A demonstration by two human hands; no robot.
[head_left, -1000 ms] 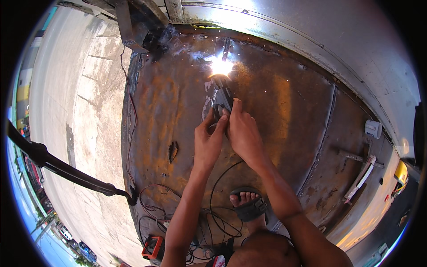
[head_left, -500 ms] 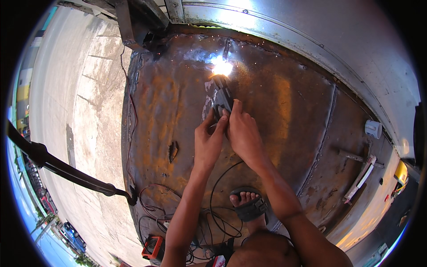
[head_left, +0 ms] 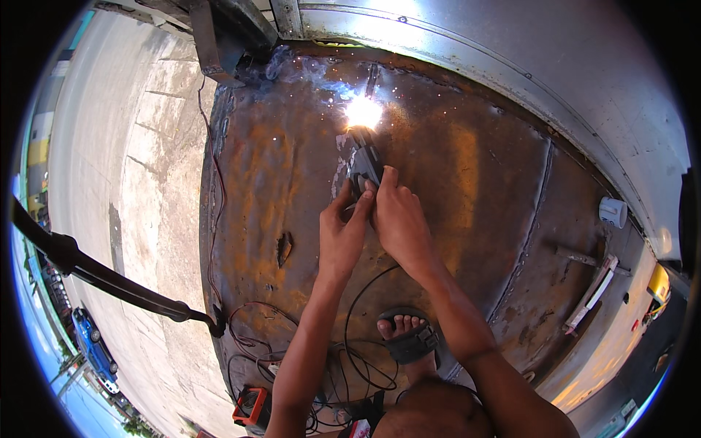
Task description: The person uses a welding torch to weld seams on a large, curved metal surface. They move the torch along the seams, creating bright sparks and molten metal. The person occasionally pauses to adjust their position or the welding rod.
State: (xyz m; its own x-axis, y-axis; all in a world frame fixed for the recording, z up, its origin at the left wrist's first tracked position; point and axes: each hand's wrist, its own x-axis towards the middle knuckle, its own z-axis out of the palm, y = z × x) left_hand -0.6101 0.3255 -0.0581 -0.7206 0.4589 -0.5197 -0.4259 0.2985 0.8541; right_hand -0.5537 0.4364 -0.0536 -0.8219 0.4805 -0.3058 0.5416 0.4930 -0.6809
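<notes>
Both hands meet on a dark welding electrode holder (head_left: pixel 367 162) in the middle of the head view. My right hand (head_left: pixel 400 215) is wrapped round its handle, thumb pointing forward. My left hand (head_left: pixel 343 230) closes on the holder's left side, fingers and thumb pinched together beside the right hand. At the holder's far end a bright white welding arc (head_left: pixel 364 114) burns against the rusty steel plate (head_left: pixel 431 241), hiding the tip. Bluish smoke and sparks spread from it. Beyond the arc, a seam (head_left: pixel 372 79) runs away toward the wall.
A light metal panel (head_left: pixel 511 44) rises at the far side. A steel post (head_left: pixel 212 51) stands far left. Black cables (head_left: pixel 354 365) coil near my sandalled foot (head_left: pixel 407 336), by an orange-black box (head_left: pixel 253 407). A mug (head_left: pixel 613 212) and a slag hammer-like tool (head_left: pixel 591 296) lie right.
The smoke has drifted left toward the post, and the sparks have scattered differently. A blue vehicle on the road has moved up the picture. My hands stay nearly in place.
</notes>
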